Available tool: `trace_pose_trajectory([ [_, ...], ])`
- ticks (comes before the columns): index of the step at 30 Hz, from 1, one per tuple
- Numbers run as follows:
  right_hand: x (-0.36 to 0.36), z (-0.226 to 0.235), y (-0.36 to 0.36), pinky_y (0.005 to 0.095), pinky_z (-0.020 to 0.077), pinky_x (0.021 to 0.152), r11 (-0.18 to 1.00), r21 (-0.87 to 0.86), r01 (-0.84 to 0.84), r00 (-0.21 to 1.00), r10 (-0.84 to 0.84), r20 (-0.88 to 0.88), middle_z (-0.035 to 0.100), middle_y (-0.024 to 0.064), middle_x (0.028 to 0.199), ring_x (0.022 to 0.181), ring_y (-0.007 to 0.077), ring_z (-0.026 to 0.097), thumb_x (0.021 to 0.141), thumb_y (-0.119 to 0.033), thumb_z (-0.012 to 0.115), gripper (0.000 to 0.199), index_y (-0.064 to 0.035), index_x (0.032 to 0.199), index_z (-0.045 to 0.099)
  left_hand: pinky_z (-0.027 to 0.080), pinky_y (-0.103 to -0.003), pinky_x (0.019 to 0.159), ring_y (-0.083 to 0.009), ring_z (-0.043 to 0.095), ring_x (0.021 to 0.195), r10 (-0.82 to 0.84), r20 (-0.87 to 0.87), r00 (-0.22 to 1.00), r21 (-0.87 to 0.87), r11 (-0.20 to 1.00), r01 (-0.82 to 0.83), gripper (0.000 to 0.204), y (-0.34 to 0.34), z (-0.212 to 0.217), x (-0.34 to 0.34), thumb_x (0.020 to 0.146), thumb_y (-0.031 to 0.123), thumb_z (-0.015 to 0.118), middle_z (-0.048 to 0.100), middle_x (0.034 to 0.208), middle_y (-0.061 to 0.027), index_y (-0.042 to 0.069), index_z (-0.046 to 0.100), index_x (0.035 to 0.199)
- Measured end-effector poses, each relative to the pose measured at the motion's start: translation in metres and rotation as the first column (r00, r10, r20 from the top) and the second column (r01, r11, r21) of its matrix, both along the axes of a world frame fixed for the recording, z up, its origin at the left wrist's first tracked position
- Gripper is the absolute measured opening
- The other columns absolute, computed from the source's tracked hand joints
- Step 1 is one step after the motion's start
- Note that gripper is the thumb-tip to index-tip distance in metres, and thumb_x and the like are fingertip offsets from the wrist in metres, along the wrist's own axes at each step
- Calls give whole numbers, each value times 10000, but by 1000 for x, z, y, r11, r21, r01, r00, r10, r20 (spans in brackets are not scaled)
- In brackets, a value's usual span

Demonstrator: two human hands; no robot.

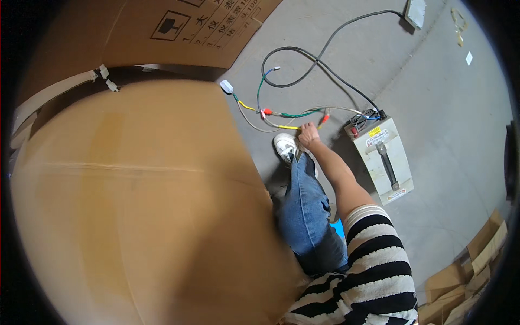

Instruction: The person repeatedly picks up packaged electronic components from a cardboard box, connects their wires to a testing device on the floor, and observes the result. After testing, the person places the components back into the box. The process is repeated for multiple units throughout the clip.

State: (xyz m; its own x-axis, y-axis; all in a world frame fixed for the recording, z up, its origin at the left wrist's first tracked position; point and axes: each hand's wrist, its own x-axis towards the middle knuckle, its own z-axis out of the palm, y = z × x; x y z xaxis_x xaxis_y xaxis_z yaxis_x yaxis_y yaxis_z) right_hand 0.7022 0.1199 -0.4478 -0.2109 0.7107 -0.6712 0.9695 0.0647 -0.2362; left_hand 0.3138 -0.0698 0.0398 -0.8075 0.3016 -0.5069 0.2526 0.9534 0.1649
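Clock ref. = view ctr. Lg. brown carton [141, 216] at 8–9 o'clock. White connector [226, 86] at 11, just beside carton edge. Yellow-sleeved wire [288, 127] at 1 o'clock, on flr., meets fingertips of R hand [309, 134] at 2; fingers bent, close tog.; whether clamped on wire, can't tell. Grey metal case [374, 162] w/ blk. handle [387, 165] at 3. Cardboard scraps [466, 271] at 4.

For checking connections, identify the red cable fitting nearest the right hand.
The red cable fitting just right of the right hand; the other red fitting lies farther left.
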Motion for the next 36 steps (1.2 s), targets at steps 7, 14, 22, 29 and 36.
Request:
trace_pose_trajectory([
  [7, 38, 101, -6, 289, 443, 669, 701, -601, 384, 240, -704, -668, 560, 86, 852, 748, 161, 562, 804, -188, 468, 232, 15, 861, 564, 428, -255, 500, -167, 530, 554, -70, 59, 996, -72, 995, 75, 160, -3, 5, 8, 770, 165, 518, 546, 609, -81, 13, 568, 777],
  [14, 104, 293, -70, 294, 403, 714, 853, -322, 410, -16, -347, -938, 561, 91, 831, 775, 190, 523, 769, -141, 510, 145, -9, 739, 562, 430, -251, 496, -167, 532, 554, -442, 473, 762, -416, 651, 635, 134, -42, 52, 50, 763, 139, 521, 547, 615, -84, 13, 567, 764],
  [22, 86, 397, -160, 385, 391, 748, 728, 2, 686, 52, -46, -998, 570, 93, 818, 810, 273, 547, 676, -84, 552, 67, -33, 643, 522, 414, -282, 604, -201, 520, 625, -815, 551, 177, 548, 514, 660, 121, 68, 46, 193, 742, 23, 489, 554, 701, -98, -14, 584, 806],
  [29, 98, 487, -226, 323, 389, 615, 929, 146, 340, 214, 75, -974, 537, 100, 702, 661, 242, 521, 693, -67, 538, 121, -25, 594, 485, 386, -299, 832, -200, 504, 927, -756, 516, -402, 854, 418, 310, 475, 64, 16, 326, 797, 188, 522, 480, 1047, -144, -33, 339, 1175],
  [36, 65, 437, -276, 310, 391, 641, 822, -437, 365, -108, -429, -897, 565, 76, 826, 693, 183, 516, 831, -177, 472, 198, 3, 780, 537, 356, -194, 447, -81, 431, 511, -376, 849, -371, 510, 769, 386, 381, 25, 24, 285, 911, 279, 275, 477, 608, -53, -33, 478, 994],
])
